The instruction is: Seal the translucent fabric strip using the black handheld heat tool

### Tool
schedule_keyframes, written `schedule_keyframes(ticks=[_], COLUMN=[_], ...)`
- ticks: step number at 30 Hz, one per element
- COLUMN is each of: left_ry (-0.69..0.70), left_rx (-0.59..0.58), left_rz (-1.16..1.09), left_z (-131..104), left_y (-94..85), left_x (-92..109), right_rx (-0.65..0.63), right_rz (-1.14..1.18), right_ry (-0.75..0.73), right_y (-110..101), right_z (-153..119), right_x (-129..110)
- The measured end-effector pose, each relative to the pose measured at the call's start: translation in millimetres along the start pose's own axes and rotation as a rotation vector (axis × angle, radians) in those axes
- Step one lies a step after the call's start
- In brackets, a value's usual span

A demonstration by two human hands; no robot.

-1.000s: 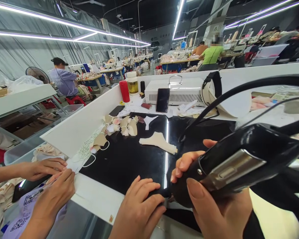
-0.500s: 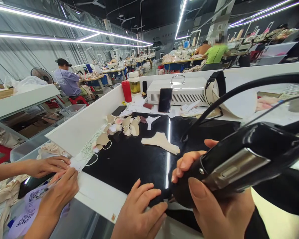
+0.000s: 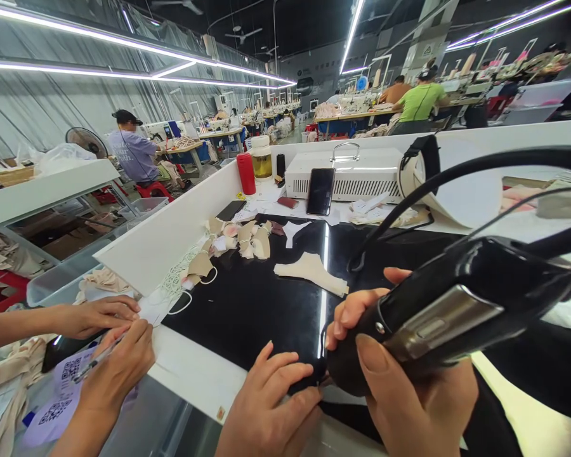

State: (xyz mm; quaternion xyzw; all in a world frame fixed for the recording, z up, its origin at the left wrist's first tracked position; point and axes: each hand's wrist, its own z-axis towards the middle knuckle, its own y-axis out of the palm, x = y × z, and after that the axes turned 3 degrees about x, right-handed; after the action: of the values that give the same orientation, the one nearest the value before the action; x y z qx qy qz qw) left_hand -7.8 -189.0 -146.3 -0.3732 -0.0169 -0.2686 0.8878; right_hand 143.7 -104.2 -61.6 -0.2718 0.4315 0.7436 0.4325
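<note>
At the worktop's (image 3: 247, 311) near edge, the right hand (image 3: 409, 393) wraps its grip around a black handheld tool (image 3: 452, 311), thumb on top. The left hand (image 3: 266, 406) lies palm-down, fingers spread, holding nothing, touching the tool's tip.

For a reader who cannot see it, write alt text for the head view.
The right hand grips a black handheld tool with its tip on black fabric, which the left hand presses flat on the table. Beige fabric pieces lie beyond; a co-worker's hands write with a pen at left.
</note>
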Motion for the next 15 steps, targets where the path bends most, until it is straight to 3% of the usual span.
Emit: schedule_keyframes(ticks=[3, 8, 13, 15], left_ry=[0.001, -0.073, -0.034, -0.045], left_rx=[-0.095, -0.010, -0.200, -0.206], left_rz=[-0.019, -0.042, 0.001, 0.022], left_z=[8.5, 11.1, 8.4, 7.5], left_y=[-10.5, -7.0, -9.5, -11.4], left_x=[-1.1, -0.9, -2.4, -2.9], right_rx=[0.002, -0.015, 0.022, 0.010], right_rz=[0.002, 0.012, 0.013, -0.001], right_ry=[-0.012, 0.003, 0.028, 0.026], right_y=[0.7, -0.3, -0.3, 0.0], right_z=[1.1, -0.6, -3.9, -3.3], right_x=[-3.4, -7.0, -4.7, -4.1])
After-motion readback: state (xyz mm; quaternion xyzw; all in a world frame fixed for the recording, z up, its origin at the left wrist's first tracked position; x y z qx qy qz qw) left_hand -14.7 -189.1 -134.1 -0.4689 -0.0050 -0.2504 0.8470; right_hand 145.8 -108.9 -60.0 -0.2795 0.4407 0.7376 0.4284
